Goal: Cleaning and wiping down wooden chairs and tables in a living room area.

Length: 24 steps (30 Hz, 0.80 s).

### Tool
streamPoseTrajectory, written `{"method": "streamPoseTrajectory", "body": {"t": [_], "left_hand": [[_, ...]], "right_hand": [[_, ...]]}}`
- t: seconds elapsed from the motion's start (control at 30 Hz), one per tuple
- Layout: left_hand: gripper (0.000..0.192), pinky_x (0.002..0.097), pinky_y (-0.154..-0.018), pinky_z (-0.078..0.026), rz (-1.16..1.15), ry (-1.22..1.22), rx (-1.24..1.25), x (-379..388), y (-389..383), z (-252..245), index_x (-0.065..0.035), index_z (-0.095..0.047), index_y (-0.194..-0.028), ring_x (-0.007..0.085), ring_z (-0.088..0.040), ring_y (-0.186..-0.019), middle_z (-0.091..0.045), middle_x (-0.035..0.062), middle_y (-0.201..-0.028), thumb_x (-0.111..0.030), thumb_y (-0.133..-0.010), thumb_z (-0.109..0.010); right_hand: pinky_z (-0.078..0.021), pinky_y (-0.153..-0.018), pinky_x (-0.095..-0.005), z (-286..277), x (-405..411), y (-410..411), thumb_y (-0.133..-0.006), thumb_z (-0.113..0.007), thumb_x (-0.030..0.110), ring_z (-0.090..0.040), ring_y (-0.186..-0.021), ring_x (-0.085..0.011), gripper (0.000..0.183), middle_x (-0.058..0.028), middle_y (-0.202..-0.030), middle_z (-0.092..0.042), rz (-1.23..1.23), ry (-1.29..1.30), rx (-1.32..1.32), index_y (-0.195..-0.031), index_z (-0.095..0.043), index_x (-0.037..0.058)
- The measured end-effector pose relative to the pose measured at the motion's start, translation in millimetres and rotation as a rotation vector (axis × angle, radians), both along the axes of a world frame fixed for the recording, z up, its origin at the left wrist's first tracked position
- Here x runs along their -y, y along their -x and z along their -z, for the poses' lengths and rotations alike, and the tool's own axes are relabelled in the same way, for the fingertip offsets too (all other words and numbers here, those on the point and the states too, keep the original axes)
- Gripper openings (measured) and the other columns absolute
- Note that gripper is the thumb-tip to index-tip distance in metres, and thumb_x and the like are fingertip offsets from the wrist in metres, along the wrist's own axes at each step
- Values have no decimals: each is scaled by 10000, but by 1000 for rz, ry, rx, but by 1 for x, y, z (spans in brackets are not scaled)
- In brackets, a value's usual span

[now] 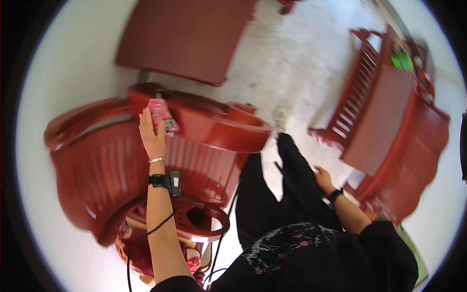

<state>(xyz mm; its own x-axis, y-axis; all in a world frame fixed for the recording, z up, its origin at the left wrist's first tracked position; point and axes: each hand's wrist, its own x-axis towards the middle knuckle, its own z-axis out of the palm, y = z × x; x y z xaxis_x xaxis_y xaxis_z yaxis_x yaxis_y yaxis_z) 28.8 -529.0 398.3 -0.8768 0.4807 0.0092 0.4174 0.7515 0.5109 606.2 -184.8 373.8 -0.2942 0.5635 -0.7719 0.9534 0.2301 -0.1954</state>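
My left hand reaches out and lies on a pink floral cloth, thumb across it and fingers stretched along its edge. Under the cloth is the far armrest of a glossy red-brown wooden armchair, close to where it meets the backrest. Below my forearm spread the chair's slats, and its near armrest curves round lower down. My right hand hangs beside my black trouser leg; nothing shows in it, and some of its fingers are hidden.
Beyond the armchair stands a red-brown wooden tabletop. On the right is a wooden bench with a bright green item on it. A red patterned round object sits below the near armrest. A black cable runs along my left arm.
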Motion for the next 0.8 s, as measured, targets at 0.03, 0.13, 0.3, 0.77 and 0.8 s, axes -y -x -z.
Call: {"method": "streamPoseTrajectory", "body": {"t": [0.03,0.13,0.3,0.77,0.8], "left_hand": [[692,515,-1147,-261,24,146,-122,-16,-24,16,-121,-378,-1504,386,-285,-1442,-336,219,-1542,-433,-929,-604],[832,578,-1152,-210,-123,343,-266,-66,-40,42,-212,-365,-1516,428,-222,-1457,-252,214,-1580,-624,-841,-625],[569,549,-1161,-219,-190,389,-228,-101,-41,49,-188,-511,-1418,423,-273,-1432,-346,187,-1543,-479,-931,-557],[291,428,-797,-453,256,-151,-35,-238,-237,23,42,-632,-928,313,-572,-805,-606,191,-890,-178,-1016,-462],[257,443,-866,-443,261,-161,335,-259,-266,14,7,-619,-1052,350,-587,-969,-643,174,-1040,-199,-1005,-472]], "right_hand": [[-511,-914,-443,-9,7,24,-885,-556,238,-654,-1047,-384,480,-242,-1098,-683,148,124,36,-1344,-559,97],[-461,-1005,-410,-12,10,48,-869,-566,306,-600,-1169,-370,545,-245,-1223,-638,151,193,-47,-1370,-541,93],[-471,-986,-414,-9,-14,52,-860,-555,295,-620,-1102,-386,458,-229,-1156,-666,9,173,-5,-1257,-637,81],[-519,-817,-355,-43,-36,107,-933,-572,500,-647,-962,-201,571,-113,-1126,-673,1025,693,-596,-1254,-580,28],[-516,-801,-351,-43,-34,98,-934,-574,513,-638,-954,-190,595,-104,-1147,-661,1112,717,-651,-1278,-559,28]]}}
